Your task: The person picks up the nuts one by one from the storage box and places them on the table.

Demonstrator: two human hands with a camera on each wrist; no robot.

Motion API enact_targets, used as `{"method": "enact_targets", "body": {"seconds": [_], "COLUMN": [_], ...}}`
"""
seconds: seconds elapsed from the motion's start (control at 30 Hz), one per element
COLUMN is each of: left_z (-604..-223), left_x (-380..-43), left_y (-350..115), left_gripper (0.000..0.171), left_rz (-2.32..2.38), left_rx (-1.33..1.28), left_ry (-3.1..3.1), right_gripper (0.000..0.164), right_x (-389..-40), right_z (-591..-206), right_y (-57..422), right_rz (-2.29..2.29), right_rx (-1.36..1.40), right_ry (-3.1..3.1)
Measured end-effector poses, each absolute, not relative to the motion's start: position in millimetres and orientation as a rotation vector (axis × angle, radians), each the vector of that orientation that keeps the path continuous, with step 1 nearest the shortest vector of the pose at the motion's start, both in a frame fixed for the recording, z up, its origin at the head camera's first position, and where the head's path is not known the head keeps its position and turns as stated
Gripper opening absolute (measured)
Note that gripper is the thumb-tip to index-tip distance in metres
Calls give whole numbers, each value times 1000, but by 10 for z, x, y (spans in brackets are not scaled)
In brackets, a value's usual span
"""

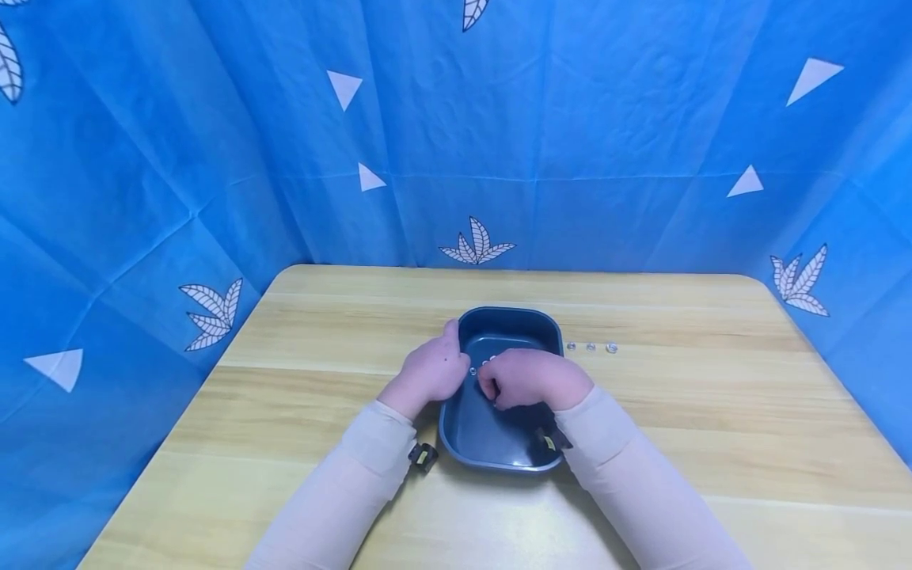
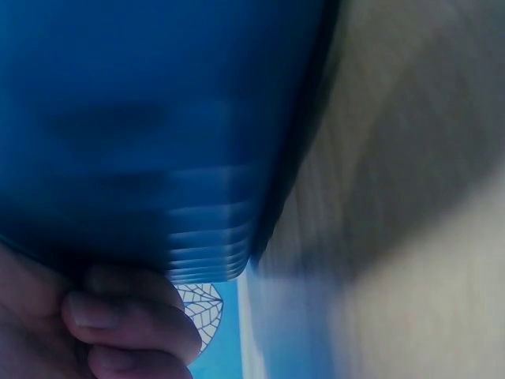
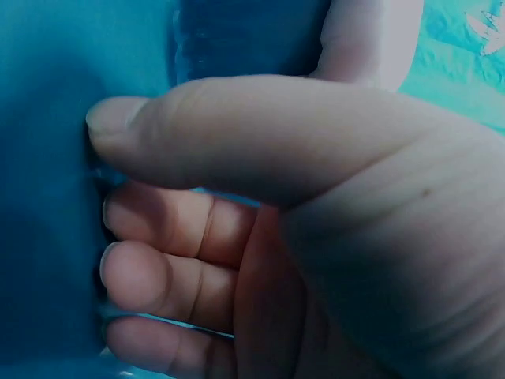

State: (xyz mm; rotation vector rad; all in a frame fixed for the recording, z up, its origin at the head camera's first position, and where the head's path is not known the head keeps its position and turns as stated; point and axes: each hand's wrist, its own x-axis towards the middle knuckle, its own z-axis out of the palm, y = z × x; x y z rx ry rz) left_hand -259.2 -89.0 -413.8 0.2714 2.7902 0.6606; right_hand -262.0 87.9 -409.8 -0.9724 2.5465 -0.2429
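A dark blue rectangular bin point(image 1: 492, 459) stands on the wooden table. My left hand point(image 1: 436, 368) grips its left rim, and in the left wrist view curled fingers point(image 2: 130, 316) lie against the outer wall. Inside the bin is my right hand point(image 1: 530, 378), its fingers bent down toward the floor. Close to its fingertips lies a small shiny metal ring-like piece point(image 1: 473, 371), with other small bright bits partly covered by the hand. In the right wrist view the thumb point(image 3: 197, 134) reaches over curled fingers; whether something tiny is pinched there cannot be made out.
Right of the bin, a row of small metal ring-like pieces lies on the table: a small one point(image 1: 571, 346), another point(image 1: 590, 347) and a larger one point(image 1: 611, 347). A blue patterned curtain point(image 1: 534, 142) surrounds the table's point(image 1: 712, 443) back and sides.
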Motion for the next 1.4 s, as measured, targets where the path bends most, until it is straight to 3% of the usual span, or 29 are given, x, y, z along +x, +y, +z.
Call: {"method": "enact_targets", "body": {"seconds": [0.83,1.4], "left_z": [-4155,-4171], "left_x": [-2576,-2605], "left_y": [-899,-913], "left_gripper": [68,68], "left_rz": [668,616], "left_rx": [251,263], "left_ry": [2783,2832], "right_gripper": [21,18], "right_x": [-2614,-2566], "right_z": [-4124,-3886], "right_y": [930,950], "right_rz": [-261,-354], "right_rx": [-996,-1060], "right_ry": [2620,2699]}}
